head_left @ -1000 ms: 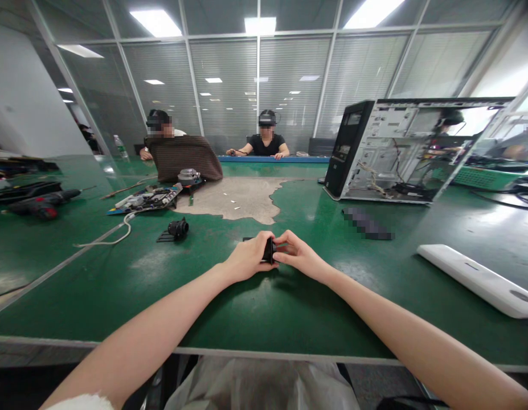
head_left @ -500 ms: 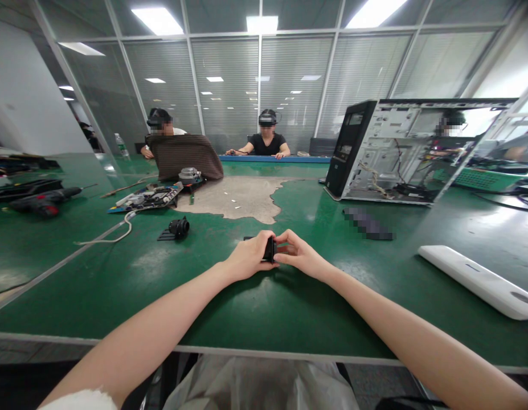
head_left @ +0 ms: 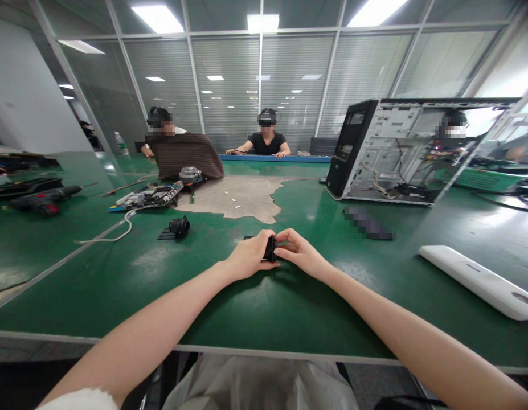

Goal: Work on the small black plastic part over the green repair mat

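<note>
Just above the green table, in the middle of the head view, a small black box-like part (head_left: 269, 249) sits between my two hands. My left hand (head_left: 252, 254) is wrapped round its left side and covers much of it. From the right, the fingertips of my right hand (head_left: 298, 253) press on its right edge. A dark end of something (head_left: 248, 237) shows behind my left hand; whether it belongs to the same part I cannot tell. To the left lies a black round part with a flat slotted foot (head_left: 178, 228).
An open computer case (head_left: 392, 154) stands at the back right, near a blurred dark object (head_left: 368, 223). A white long device (head_left: 477, 280) lies at right. A circuit board (head_left: 148, 197), power drill (head_left: 45, 200) and brown chair back (head_left: 184, 155) are left. Co-workers sit across.
My right thumb has shifted slightly up along the black part's edge. My left hand holds its place, and the things on the table lie as before.
</note>
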A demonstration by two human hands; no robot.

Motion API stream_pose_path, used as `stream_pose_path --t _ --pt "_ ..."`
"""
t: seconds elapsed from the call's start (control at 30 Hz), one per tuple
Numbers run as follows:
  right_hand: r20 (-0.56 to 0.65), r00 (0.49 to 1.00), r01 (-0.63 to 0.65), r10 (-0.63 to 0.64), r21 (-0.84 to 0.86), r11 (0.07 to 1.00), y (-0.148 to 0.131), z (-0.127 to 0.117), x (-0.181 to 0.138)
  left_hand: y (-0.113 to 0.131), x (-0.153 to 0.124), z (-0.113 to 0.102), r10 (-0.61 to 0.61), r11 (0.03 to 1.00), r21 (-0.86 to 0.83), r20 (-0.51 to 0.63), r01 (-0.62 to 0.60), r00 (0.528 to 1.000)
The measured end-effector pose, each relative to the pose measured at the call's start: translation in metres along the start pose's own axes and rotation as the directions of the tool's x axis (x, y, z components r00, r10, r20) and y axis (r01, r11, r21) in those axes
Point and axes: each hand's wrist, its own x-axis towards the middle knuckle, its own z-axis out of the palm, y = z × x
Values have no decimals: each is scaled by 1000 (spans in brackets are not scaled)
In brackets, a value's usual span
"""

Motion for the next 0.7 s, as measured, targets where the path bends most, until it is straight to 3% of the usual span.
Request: stream_pose_path --t 0.33,0.7 --pt "115 993 -10 6 38 999 -7 0 -6 2 -1 -3 12 1000 -4 8 -11 1000" --pt "28 999 26 -25 -25 999 -3 3 -3 1 0 -2 -16 1000 -23 10 16 1000"
